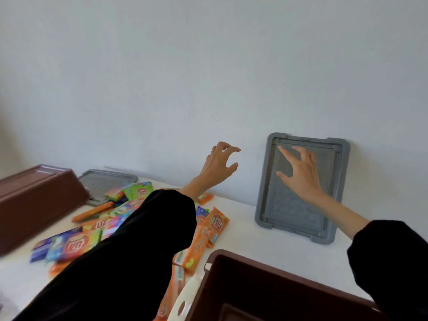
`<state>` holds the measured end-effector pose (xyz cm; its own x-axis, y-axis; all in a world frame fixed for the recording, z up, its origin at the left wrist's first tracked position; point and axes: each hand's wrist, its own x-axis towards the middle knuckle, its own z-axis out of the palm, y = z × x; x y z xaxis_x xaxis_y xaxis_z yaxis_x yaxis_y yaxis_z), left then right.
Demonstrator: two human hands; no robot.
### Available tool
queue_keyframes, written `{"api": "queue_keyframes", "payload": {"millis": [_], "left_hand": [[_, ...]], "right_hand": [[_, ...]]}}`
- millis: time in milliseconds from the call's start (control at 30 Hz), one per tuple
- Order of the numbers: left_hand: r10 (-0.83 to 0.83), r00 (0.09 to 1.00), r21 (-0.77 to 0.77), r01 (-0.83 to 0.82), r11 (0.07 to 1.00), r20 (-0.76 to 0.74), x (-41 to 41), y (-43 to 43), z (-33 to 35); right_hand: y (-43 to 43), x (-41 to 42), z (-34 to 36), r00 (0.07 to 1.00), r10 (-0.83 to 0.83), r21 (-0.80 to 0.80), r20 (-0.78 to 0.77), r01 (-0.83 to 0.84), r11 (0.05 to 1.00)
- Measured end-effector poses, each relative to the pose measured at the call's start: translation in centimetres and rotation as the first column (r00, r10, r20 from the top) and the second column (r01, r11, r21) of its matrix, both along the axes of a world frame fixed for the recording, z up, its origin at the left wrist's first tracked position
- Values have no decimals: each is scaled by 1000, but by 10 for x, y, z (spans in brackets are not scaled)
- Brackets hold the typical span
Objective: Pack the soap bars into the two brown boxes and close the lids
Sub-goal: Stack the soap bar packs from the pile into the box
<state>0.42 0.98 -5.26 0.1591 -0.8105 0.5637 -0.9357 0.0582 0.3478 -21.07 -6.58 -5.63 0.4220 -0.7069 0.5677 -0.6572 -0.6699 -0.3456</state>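
Soap bars [97, 228] lie heaped on the bench [243, 228], between one brown box [39, 200] at the left edge and an open brown box [266, 286] at the near edge. The right hand [298, 174] spreads over a grey lid [298, 218] leaning at the far edge; the left hand [217, 167] hovers loosely clawed, empty.

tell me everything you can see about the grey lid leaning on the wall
The grey lid is a flat rectangular panel, plastic by its look, with rounded corners, a raised rim and a faint patterned centre. It stands tilted, lower edge on the white table, top against the wall. The right hand is spread open before its upper half; contact cannot be told.
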Motion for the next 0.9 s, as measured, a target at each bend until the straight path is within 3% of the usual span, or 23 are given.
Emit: {"api": "queue_keyframes", "payload": {"millis": [233, 467, 667, 900], "left_hand": [[280, 959, 138, -273, 952, -38, 100, 141, 3], [602, 790, 406, -517, 754, -112, 163, 278, -48], [672, 706, 516, -499, 696, -224, 194, 330, -108], [620, 754, 486, -467, 739, -217, 221, 312, -144]], "right_hand": [[92, 130, -1, 924, 377, 145, -68, -364, 920], [187, 233, -44, 754, 626, 228, -200, -585, 778], [220, 285, -82, 663, 685, 295, -304, -618, 729], [209, 300, -102, 625, 630, 218, -461, -608, 763]]}}
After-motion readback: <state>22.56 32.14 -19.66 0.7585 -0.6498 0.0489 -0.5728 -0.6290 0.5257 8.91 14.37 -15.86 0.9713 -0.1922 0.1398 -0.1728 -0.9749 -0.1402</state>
